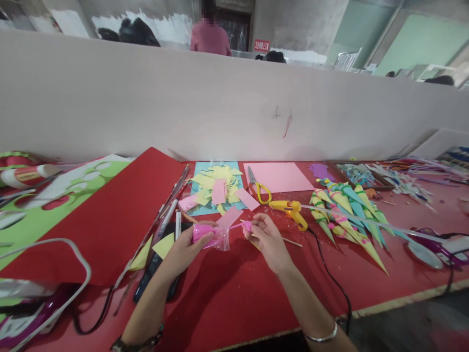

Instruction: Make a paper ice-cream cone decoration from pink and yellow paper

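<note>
Head view, down over a red tabletop (234,313). Bunched in the left hand (190,247), a clear plastic bag (223,238) with bright pink material (203,232) inside, gripped between thumb and curled fingers. Toward the back right, a shallow brown tray (386,185) filled with tangled bluish and silvery bits (355,173), too small to make out singly.

Pinched by the right hand (266,239), between thumb and fingertips, a small pink lump (246,226), just beside the bag and to its right. Stretched across the narrow gap between the hands, a thin pink strand (235,226); impossible to tell whether joined at both ends. Both hands raised in front of the body, near each other without touching.

Just beyond the hands, a heap of yellow paper pieces (216,177) on a blue sheet (200,167), with a few pink strips (219,191) on and around it. Right of the heap, yellow-handled scissors (262,192), touching a pale pink sheet (284,176). Nearer the right hand, a yellow glue gun (291,209) lying on its side. Farther right, yellow and blue paper cones (351,210) piled together, wound with green and pink trim.
</note>
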The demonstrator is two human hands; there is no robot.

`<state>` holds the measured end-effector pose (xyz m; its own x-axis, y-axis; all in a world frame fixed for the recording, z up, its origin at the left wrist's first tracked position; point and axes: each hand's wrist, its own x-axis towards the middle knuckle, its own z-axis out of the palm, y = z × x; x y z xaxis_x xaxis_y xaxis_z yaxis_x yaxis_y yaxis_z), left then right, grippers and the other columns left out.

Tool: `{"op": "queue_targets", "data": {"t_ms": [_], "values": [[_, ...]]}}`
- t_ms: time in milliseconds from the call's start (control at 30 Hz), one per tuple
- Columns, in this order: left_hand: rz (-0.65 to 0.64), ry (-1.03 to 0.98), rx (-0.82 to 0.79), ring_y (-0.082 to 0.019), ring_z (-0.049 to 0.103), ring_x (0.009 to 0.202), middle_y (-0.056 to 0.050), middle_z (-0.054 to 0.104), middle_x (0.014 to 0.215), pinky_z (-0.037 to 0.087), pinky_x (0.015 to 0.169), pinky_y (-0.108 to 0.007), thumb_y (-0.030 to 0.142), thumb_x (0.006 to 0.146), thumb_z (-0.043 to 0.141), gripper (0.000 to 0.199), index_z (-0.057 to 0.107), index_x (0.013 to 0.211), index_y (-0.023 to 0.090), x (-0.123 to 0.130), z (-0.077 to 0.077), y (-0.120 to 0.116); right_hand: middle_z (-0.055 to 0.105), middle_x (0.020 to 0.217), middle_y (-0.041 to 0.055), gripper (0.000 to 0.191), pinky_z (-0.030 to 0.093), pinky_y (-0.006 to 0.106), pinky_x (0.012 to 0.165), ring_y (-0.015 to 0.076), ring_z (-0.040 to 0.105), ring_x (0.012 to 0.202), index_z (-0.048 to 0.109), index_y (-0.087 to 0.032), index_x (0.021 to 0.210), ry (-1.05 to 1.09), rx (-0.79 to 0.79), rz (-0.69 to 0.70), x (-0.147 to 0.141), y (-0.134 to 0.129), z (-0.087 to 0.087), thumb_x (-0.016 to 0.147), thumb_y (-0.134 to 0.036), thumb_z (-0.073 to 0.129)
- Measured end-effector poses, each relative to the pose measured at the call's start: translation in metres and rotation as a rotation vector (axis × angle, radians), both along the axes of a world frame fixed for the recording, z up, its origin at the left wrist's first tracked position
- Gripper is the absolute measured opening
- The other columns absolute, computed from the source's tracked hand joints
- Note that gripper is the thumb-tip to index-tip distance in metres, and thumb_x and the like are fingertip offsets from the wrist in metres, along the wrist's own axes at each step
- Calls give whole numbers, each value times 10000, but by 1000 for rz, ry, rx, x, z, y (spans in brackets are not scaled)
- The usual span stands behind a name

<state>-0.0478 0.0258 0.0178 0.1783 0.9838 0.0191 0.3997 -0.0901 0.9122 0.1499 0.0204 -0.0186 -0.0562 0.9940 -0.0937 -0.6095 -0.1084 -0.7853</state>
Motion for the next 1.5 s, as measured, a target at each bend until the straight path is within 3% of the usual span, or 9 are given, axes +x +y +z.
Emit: {"op": "queue_targets", "data": {"t_ms": [100,233,400,700,833,1100,1300,1400,1500], "values": [[-5,20,-29,-237,604,926,-80,670,999,459,836,-315,394,759,507,328,609,954,151,1,0,-2,595,772,-26,244,461,241,695,89,549,682,624,-226,916,-25,13,38,-1,0,3,676,-222,666],[-34,0,-30,-227,598,948,-70,668,1002,454,844,-299,379,765,508,308,601,962,162,4,0,-5,618,809,10,144,446,258,785,111,555,757,684,-176,752,-55,-12,86,-8,-2,5,641,-268,684],[-74,-21,-9,-205,607,915,-54,671,981,466,824,-280,351,773,500,264,603,943,176,7,3,-8,628,718,3,182,441,315,793,137,568,717,670,-185,724,-98,-13,203,-17,-3,0,633,-341,696],[-54,-73,-58,-227,596,940,-79,648,1046,470,829,-313,364,772,513,323,599,1019,174,4,0,-13,559,692,-40,216,401,219,636,104,509,656,561,-190,718,-288,48,96,-18,-5,1,583,-222,726],[-41,-116,-58,-234,597,935,-75,653,1035,474,830,-328,349,753,546,300,624,997,192,5,-2,-13,620,819,-5,222,426,253,730,134,565,775,610,-209,858,-294,89,99,-18,-5,3,646,-207,676],[-32,-124,-82,-224,590,946,-67,639,1051,474,819,-304,337,766,543,271,606,991,202,6,-8,-17,647,881,22,178,431,305,811,173,580,860,667,-205,839,-407,154,146,-16,-8,7,674,-167,614],[66,191,102,-205,574,976,-57,617,1083,439,840,-278,360,790,487,340,503,1085,190,5,-13,-13,626,705,-2,86,465,275,651,135,566,625,648,-191,758,-418,154,89,-14,-10,1,701,-250,624],[81,505,125,-241,622,767,-62,672,802,470,728,-333,384,817,419,305,564,980,170,3,-18,-12,631,859,30,143,470,271,674,145,571,698,657,-196,840,-541,183,-31,-10,-10,-2,707,-221,610],[201,666,167,-365,568,904,-159,655,845,395,812,-486,379,808,420,347,595,965,125,4,-21,-15,604,958,45,229,483,283,687,141,581,701,653,-214,930,-626,221,-17,-6,-9,-2,742,-183,526]]}}
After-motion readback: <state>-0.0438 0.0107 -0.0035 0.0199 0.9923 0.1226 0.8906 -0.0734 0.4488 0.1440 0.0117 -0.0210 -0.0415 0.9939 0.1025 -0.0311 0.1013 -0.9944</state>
